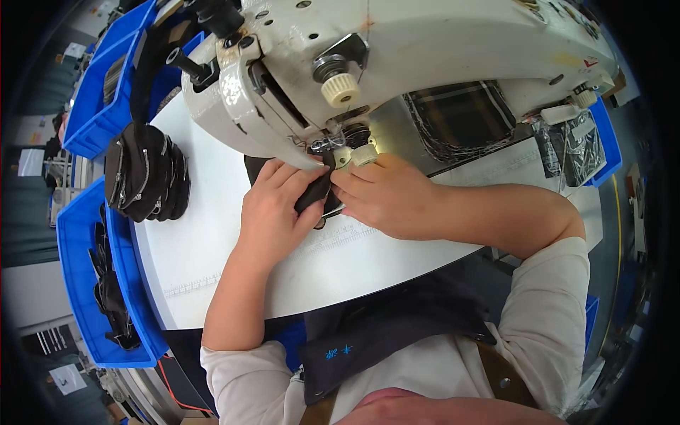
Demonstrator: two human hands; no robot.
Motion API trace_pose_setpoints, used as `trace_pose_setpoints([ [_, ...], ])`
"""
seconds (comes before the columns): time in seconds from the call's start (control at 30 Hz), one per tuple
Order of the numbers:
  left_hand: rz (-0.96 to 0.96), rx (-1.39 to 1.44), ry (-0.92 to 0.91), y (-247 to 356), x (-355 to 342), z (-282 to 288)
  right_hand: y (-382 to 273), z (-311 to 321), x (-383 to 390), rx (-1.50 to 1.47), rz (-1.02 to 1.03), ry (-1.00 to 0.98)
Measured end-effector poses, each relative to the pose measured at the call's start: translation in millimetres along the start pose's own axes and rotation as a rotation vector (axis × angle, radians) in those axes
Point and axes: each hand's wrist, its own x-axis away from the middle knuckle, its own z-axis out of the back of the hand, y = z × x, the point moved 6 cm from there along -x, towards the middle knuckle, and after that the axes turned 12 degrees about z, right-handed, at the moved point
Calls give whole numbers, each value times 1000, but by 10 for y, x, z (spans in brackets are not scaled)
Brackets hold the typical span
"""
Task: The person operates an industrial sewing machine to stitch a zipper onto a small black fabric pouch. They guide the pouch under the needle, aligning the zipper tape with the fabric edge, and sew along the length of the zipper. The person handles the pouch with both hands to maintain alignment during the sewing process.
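Left hand (273,212) and right hand (389,198), close together, grip black cloth (312,194) at the sewing machine (439,42), probably partly sewn, though whether the left pile (147,173) is finished, I can't tell.

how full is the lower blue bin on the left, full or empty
Neither: partly filled. Dark pieces lie inside the blue bin, with bare blue plastic showing beside them.

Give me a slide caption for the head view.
Left hand and right hand on dark fabric at a sewing machine, stacked zippered pieces and a blue bin to the left.
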Motion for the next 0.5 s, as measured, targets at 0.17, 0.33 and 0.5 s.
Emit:
trace_pose_setpoints([
  [0.17,-67,-75,5,-8,-18,-14,-19,32,28,-1,27,-113],
  [0.33,-93,-107,36,-10,-13,-55,-29,21,23,-7,33,-60],
  [0.5,-47,-130,47,45,6,-92,-42,33,20,-12,39,-62],
])
